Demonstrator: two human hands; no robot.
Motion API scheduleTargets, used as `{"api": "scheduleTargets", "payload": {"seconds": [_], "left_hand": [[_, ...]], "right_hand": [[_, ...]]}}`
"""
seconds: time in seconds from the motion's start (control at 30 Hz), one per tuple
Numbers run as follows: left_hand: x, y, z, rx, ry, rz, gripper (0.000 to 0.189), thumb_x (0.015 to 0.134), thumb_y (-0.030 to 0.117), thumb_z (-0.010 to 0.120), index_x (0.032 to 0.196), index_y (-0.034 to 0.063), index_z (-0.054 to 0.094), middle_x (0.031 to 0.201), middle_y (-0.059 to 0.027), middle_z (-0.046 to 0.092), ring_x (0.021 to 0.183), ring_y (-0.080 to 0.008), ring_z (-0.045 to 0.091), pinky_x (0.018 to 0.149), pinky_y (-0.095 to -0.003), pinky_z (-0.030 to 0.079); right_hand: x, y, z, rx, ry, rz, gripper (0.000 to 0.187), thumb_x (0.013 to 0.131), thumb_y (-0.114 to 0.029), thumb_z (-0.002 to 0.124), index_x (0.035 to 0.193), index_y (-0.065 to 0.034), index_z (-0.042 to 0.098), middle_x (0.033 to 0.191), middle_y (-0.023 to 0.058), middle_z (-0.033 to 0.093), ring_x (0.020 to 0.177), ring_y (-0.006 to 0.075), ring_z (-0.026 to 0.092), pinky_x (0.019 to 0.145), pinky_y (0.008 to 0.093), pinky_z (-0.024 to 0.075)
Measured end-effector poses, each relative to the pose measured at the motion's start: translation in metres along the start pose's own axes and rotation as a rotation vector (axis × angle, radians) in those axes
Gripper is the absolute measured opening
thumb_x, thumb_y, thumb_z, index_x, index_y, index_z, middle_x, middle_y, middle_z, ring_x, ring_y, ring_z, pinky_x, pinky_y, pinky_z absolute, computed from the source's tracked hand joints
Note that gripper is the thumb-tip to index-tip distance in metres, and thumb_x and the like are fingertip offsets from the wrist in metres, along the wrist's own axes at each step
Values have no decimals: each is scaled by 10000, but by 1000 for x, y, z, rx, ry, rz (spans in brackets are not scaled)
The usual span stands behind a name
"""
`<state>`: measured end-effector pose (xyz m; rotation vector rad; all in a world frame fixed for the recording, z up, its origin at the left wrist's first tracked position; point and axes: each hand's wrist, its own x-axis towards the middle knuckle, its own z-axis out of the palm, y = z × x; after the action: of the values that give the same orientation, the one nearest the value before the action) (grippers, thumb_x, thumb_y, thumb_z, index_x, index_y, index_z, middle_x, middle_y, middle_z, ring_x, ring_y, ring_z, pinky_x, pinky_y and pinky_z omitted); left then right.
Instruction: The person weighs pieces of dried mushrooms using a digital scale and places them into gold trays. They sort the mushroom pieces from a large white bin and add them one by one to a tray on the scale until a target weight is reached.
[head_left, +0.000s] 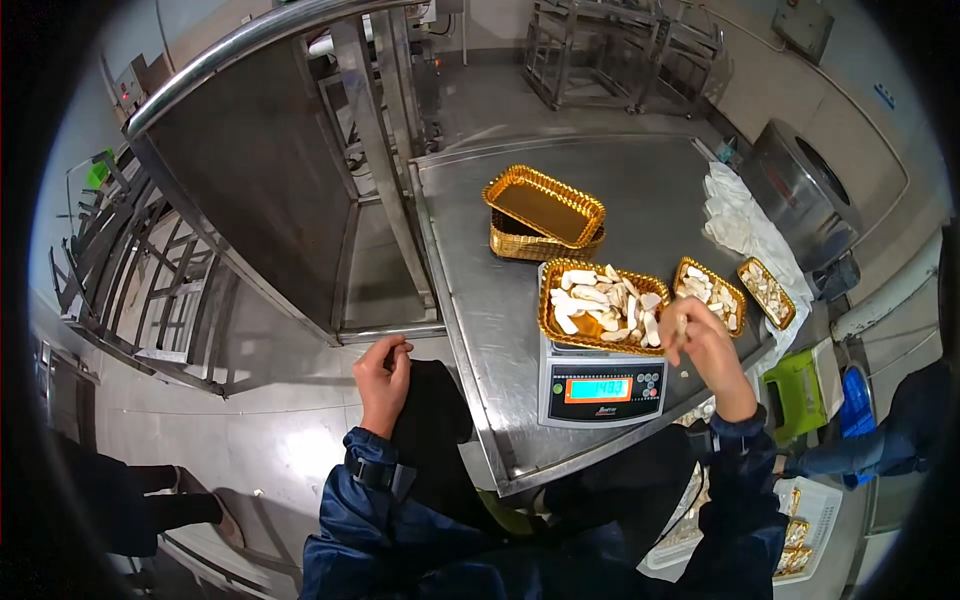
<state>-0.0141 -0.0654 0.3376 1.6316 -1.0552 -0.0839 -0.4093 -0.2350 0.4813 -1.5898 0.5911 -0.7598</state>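
Note:
A gold plastic tray (551, 330) of pale cut food pieces, apparently mushroom (592, 294), rests on a digital bench scale (553, 412) with a lit display. At the tray's right edge is my right hand (705, 349), fingers bent, with a small pale piece (681, 325) seemingly pinched between them. Behind that hand stands a second filled gold tray (691, 264), partly covered by it. A smaller-looking filled tray (766, 294) lies farther right. My left hand (384, 382) hangs off the table's left side, fingers curled in and holding nothing visible.
Stacked gold trays (546, 244), the top one askew, sit behind the scale on the steel table (480, 300). White sheeting (739, 206) covers its right edge. A tall steel frame (247, 187) stands left. Lower right are a green bin (795, 397), a white crate (825, 517) and another person's sleeve (862, 450).

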Motion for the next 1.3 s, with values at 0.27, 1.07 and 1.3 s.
{"api": "scheduleTargets", "payload": {"seconds": [0.27,1.07,1.3], "left_hand": [[0,9,0,61,-26,41,142,865,-24,632,995,-27,691,829,-120,736,643,-133,637,620,-272,506],[-4,0,3,92,-23,76,134,854,-27,636,974,-19,697,802,-130,732,734,-170,719,653,-287,536],[-3,10,1,111,-5,91,144,839,-30,634,965,-16,702,796,-110,735,649,-136,671,619,-274,517]], "right_hand": [[-128,58,-20,341,726,151,134,1033,-185,471,997,-69,528,770,13,515,590,90,452,511,225,357],[-197,132,-27,353,1069,295,151,1016,-249,567,985,-102,588,759,-15,548,616,50,467,500,202,363],[-53,18,26,-594,554,-102,90,900,-65,681,958,3,674,829,43,644,702,100,592,608,256,472]]}}
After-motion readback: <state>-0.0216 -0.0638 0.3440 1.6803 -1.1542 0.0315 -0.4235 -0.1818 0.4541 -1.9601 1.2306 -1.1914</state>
